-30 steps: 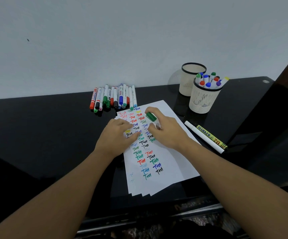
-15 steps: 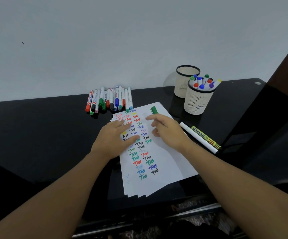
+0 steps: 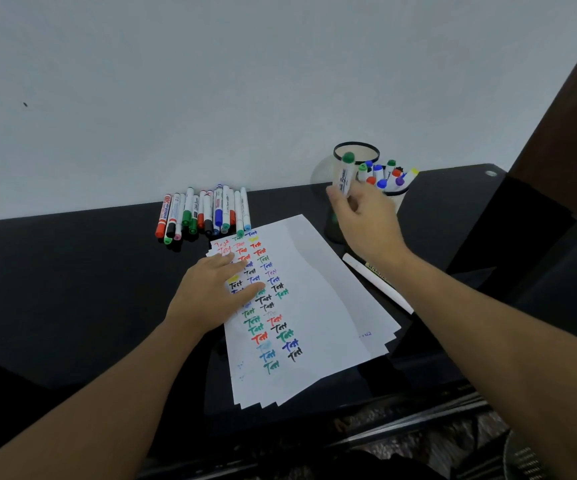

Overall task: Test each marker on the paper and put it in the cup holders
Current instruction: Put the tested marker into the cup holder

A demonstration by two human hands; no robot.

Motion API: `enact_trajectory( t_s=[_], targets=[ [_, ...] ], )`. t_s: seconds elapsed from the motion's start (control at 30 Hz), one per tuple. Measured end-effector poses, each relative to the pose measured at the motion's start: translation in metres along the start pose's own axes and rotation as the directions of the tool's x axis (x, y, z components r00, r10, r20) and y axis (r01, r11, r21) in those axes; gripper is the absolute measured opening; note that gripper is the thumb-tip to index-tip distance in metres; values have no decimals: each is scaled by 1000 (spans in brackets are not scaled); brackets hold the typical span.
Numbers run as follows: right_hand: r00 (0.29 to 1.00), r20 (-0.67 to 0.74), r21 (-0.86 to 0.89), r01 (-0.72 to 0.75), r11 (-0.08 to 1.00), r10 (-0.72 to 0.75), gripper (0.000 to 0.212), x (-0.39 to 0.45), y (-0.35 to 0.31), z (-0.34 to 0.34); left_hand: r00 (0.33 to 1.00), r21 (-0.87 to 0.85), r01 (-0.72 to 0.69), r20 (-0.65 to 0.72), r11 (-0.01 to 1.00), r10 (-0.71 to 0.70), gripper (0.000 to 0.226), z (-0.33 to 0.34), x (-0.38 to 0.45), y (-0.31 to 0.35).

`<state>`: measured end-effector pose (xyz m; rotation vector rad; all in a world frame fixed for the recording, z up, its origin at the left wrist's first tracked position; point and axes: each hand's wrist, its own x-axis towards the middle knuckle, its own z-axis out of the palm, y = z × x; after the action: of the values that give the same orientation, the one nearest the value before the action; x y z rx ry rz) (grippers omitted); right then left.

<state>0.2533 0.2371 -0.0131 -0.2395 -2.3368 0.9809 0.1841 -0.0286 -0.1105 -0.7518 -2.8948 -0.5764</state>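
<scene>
Above the cup holders [image 3: 356,157], the right hand [image 3: 366,216] now grips the capped green marker [image 3: 345,174], lifted off the paper [image 3: 321,306] for dropping in; the left hand [image 3: 211,296] rests flat, released.

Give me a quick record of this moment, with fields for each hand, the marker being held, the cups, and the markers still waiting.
left hand: flat on the stack of white paper sheets
right hand: grips a green-capped white marker, raised by the cups
rear white mesh cup: no markers visible inside
front white mesh cup: holds several capped markers
row of untested markers: lying on the black table behind the paper
</scene>
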Motion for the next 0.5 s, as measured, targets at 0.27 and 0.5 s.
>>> enact_trajectory(
  t_s=[0.27,0.5],
  targets=[
    [972,-235,-143,-57,988,22,26,45,12,-41,1000,-21,-1,-2,1000,1,73,-2,-1,0],
    [961,-221,-138,-199,970,165,31,64,30,-52,1000,-23,-2,5,1000,2,74,-3,-2,0]
  ],
)
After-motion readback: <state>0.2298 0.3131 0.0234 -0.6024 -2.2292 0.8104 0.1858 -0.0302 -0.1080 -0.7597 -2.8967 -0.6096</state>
